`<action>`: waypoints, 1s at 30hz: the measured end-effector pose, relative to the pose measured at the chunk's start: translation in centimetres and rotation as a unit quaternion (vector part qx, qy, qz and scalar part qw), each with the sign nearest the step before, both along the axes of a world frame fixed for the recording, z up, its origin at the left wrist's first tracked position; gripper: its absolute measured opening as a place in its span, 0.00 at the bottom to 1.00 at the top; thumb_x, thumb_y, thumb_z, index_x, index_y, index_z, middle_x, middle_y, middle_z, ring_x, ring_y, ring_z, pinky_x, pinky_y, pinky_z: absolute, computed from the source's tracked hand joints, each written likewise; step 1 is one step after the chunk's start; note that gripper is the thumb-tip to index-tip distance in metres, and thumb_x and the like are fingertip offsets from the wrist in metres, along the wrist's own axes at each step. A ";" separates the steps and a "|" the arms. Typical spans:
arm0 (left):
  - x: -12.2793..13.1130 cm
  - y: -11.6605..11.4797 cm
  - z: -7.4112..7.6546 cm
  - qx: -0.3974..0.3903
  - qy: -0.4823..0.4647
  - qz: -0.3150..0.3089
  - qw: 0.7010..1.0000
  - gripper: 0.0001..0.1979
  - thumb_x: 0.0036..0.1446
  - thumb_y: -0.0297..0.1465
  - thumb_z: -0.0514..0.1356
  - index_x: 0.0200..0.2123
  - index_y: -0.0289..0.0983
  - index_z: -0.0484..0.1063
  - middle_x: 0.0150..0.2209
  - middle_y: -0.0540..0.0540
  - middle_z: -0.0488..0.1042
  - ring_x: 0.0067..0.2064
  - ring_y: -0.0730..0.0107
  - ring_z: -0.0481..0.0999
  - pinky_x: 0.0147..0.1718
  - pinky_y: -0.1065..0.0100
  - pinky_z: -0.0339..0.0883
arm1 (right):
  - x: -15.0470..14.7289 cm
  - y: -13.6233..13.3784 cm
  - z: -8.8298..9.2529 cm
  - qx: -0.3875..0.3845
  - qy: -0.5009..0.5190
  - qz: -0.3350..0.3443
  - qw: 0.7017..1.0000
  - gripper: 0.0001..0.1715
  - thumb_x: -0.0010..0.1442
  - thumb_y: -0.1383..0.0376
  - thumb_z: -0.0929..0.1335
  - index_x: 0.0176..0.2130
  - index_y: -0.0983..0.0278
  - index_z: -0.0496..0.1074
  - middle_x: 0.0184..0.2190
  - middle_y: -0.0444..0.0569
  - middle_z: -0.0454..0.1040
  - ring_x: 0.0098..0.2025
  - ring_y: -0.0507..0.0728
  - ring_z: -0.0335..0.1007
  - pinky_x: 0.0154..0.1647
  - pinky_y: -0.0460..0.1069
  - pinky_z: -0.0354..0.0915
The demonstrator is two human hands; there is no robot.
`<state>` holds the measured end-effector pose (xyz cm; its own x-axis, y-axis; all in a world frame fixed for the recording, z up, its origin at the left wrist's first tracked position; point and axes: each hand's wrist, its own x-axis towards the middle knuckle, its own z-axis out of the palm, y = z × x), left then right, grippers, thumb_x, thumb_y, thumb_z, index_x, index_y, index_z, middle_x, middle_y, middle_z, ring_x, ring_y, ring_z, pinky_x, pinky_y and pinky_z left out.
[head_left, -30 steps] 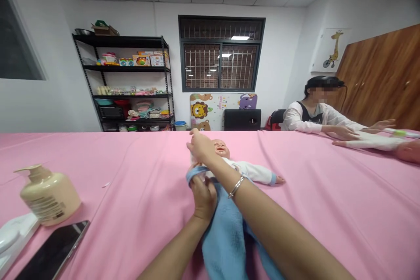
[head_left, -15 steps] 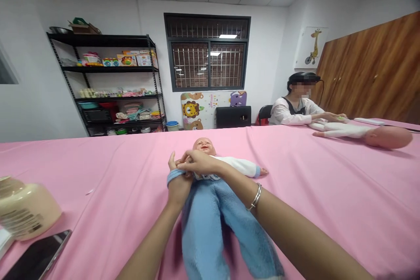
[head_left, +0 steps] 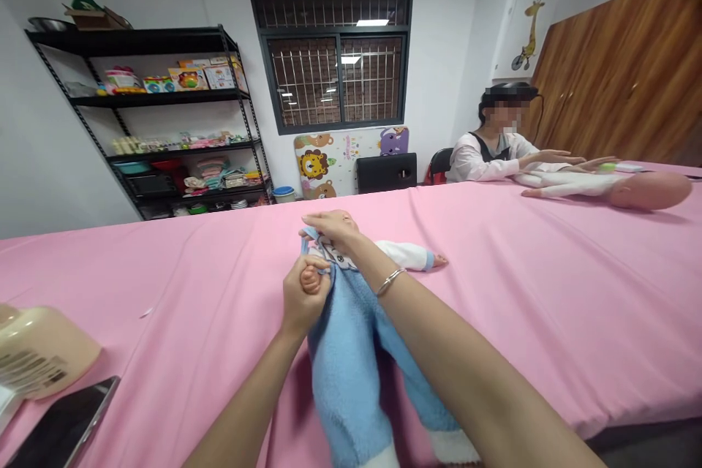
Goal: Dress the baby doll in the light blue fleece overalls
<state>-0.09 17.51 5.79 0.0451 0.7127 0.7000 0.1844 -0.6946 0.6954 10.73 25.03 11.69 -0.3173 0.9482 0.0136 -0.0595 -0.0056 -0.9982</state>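
A baby doll [head_left: 348,318] in a white top and fuzzy blue trousers lies on its back, head away from me. My left hand [head_left: 303,292] is closed around one doll arm, and the small doll hand [head_left: 310,279] pokes out of my grip. Just above it, my right hand [head_left: 334,230] has its fingers closed on the light blue sleeve cuff [head_left: 307,240], which is pulled up off the doll's wrist. This hand partly hides the doll's head [head_left: 344,217]. The doll's other arm [head_left: 406,256] stretches out to the right, sleeve on.
Pink cloth [head_left: 510,292] covers the table. A beige bottle [head_left: 49,347] and a phone [head_left: 60,424] lie at the near left. Across the table at right, a person [head_left: 488,150] sits with both hands over another doll [head_left: 597,186]. A shelf rack [head_left: 164,95] stands behind.
The blue cuff, earlier around my left hand, is now held up in my right fingers. The doll's hand has come into view inside my left fist. My view has tilted down.
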 end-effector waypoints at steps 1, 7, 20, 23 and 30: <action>-0.5 0.4 0.4 0.001 -0.049 -0.014 0.999 0.06 0.44 0.29 0.58 0.29 0.33 0.65 0.31 0.47 0.69 0.37 0.69 0.69 0.42 0.69 0.64 | -0.1 0.4 -1.1 0.017 -0.010 -0.046 0.999 0.22 0.61 0.64 0.64 0.53 0.69 0.59 0.40 0.53 0.70 0.28 0.45 0.65 0.25 0.38 0.60; -6.5 5.5 0.9 -0.185 -0.407 0.040 0.894 0.10 0.37 0.21 0.53 0.26 0.35 0.54 0.29 0.49 0.64 0.34 0.72 0.68 0.35 0.70 0.66 | 0.5 -0.4 -3.4 0.098 -0.123 -0.091 0.983 0.25 0.58 0.64 0.67 0.54 0.67 0.60 0.44 0.52 0.68 0.34 0.46 0.66 0.31 0.38 0.61; -10.3 7.6 -3.4 -0.164 -0.164 0.385 0.894 0.19 0.38 0.14 0.49 0.36 0.33 0.63 0.40 0.45 0.64 0.47 0.63 0.63 0.54 0.59 0.51 | 9.5 -2.3 -4.0 0.147 -0.320 -0.164 0.921 0.12 0.57 0.63 0.66 0.39 0.70 0.69 0.26 0.47 0.70 0.27 0.48 0.64 0.27 0.41 0.55; -8.0 6.1 -2.3 -0.042 -0.032 0.352 0.935 0.11 0.49 0.24 0.54 0.38 0.34 0.64 0.42 0.44 0.66 0.44 0.63 0.66 0.50 0.62 0.57 | 11.8 -3.4 -7.1 0.142 -0.272 -0.134 0.942 0.14 0.57 0.60 0.64 0.36 0.70 0.69 0.31 0.47 0.69 0.31 0.48 0.62 0.31 0.42 0.55; -2.2 3.3 -1.9 -0.159 0.264 -0.024 0.951 0.22 0.59 0.48 0.47 0.27 0.35 0.63 0.28 0.49 0.67 0.32 0.68 0.66 0.32 0.71 0.57 | 14.3 -4.9 -10.5 0.043 -0.130 -0.019 0.990 0.29 0.48 0.45 0.68 0.30 0.70 0.64 0.24 0.43 0.61 0.25 0.45 0.52 0.26 0.42 0.51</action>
<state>-2.31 20.77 3.88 0.3675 0.8734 0.3195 0.5404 -0.4801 0.6909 25.06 20.17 1.20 -0.2856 0.9582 0.0174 0.2015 0.0778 -0.9764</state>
